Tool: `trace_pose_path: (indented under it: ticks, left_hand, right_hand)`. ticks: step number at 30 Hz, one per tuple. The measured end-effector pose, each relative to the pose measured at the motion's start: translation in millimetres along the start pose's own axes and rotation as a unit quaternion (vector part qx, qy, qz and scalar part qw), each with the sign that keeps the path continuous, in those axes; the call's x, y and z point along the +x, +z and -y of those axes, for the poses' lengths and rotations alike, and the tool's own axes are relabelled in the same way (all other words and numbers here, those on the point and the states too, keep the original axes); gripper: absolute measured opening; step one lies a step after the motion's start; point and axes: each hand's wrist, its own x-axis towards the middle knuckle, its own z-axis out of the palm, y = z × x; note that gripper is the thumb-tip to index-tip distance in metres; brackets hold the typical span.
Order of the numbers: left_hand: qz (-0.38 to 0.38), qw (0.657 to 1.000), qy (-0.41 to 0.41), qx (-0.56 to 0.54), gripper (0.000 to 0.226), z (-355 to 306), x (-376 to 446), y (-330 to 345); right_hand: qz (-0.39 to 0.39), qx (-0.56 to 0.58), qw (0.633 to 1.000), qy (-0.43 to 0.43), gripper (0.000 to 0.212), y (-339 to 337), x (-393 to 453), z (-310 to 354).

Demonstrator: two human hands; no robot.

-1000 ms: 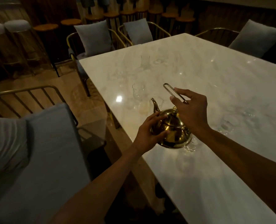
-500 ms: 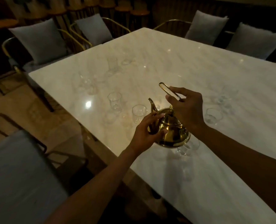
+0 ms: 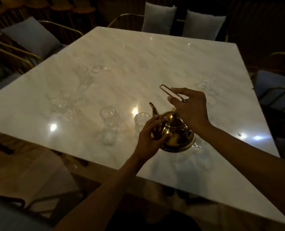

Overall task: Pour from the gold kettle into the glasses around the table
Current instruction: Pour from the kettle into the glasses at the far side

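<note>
Right hand [image 3: 190,108]: fingers curled round the kettle's wire handle [image 3: 171,93].
Left hand [image 3: 151,136]: cupping the kettle's side, fingers bent against it.
Kettle [image 3: 176,133]: one, gold, lower centre of frame, above the table [image 3: 155,52].
Glasses: two sharp ones, [image 3: 108,115] and [image 3: 141,120], left of the spout; others blurred, uncountable.
Chairs: cushions [image 3: 158,18] upper frame.

Since the earlier pictures the view has swung to the right: the chairs and stools at the far left have slid out of sight, while two pale cushions [image 3: 181,22] at the table's far side have come into view. More of the marble table [image 3: 155,60] shows, and the blurred glass [image 3: 108,115] left of the kettle's spout now looks sharp.
</note>
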Motion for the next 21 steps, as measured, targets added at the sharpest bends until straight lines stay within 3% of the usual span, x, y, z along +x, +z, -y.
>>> trace_pose_path:
  ticks: [5,21]
  left_hand:
    - [-0.003,1.000,0.020,-0.023,0.054,6.0,-10.2,-10.4]
    - [-0.031,0.998,-0.025,-0.043,0.054,7.5,-33.6,-10.7]
  right_hand:
    - [-0.003,-0.009,1.000,0.008,0.027,11.7,-7.0,10.3]
    - [0.054,-0.051,0.996,0.046,0.029,24.4,-10.4,15.6]
